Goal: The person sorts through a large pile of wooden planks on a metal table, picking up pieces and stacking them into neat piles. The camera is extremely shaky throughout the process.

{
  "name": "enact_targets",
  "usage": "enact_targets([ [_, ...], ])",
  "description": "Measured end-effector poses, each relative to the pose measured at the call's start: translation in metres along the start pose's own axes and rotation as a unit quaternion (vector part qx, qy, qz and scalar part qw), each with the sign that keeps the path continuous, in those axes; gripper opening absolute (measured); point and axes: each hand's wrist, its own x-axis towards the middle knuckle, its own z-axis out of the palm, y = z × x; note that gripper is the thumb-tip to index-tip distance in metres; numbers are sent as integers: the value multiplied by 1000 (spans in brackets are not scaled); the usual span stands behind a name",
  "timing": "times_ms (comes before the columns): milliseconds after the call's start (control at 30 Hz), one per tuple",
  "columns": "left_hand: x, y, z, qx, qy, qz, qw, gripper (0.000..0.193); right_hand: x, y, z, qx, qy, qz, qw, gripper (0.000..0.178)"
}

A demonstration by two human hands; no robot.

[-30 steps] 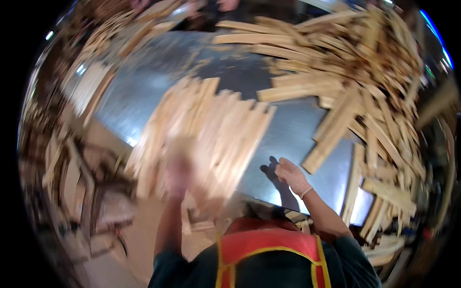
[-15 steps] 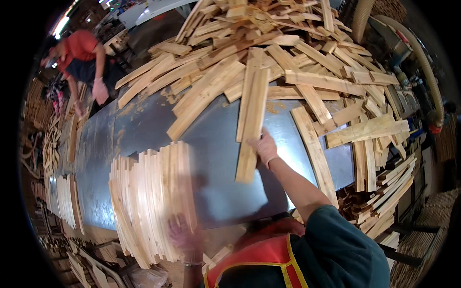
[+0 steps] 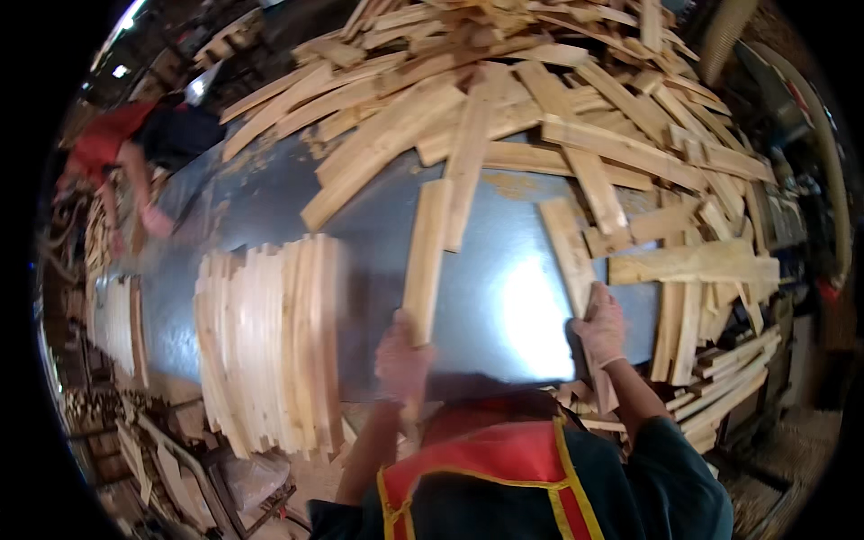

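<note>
My gloved left hand (image 3: 402, 362) is closed around the near end of a light wooden plank (image 3: 426, 256), which points away from me over the metal tabletop (image 3: 504, 297). This hand is a little blurred by motion. On the right, my right hand (image 3: 601, 326) grips another wooden plank (image 3: 567, 238) near its middle, the fingers over its edge. The plank's near end reaches past the table's front edge. Left of my left hand stands a row of planks (image 3: 270, 342) packed side by side. A separate plank (image 3: 468, 171) leans from the pile just beyond the left-hand plank.
A large heap of loose planks (image 3: 432, 63) covers the far side of the table. More planks (image 3: 688, 265) lie crossed at the right, with stacked strips (image 3: 733, 369) below. At the far left a person in red (image 3: 112, 135) bends beside a smaller plank row (image 3: 117, 324).
My right hand has left the middle plank and moved right onto another plank. My left hand has moved from the packed row to the middle plank, which now lies farther left and nearer.
</note>
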Motion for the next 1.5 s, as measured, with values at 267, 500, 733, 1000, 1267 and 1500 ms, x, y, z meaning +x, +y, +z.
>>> enact_targets([
  [267,-56,-79,-43,-569,-60,-22,820,64,-22,-121,98,271,-145,-112,945,88],
  [500,-84,-134,-66,276,244,156,917,62,-85,-264,237,8,-284,-258,923,68],
  [733,-90,-172,-56,278,198,103,934,76,-10,-263,221,180,-226,-271,918,63],
  [1000,-87,-98,-37,190,110,172,960,75,172,-236,116,274,92,68,955,60],
  [1267,-17,-8,-6,210,124,181,953,97,102,-172,88,286,-103,-191,933,41],
  [1500,116,58,7,175,157,170,957,108,175,-1,-81,13,412,92,906,90],
])
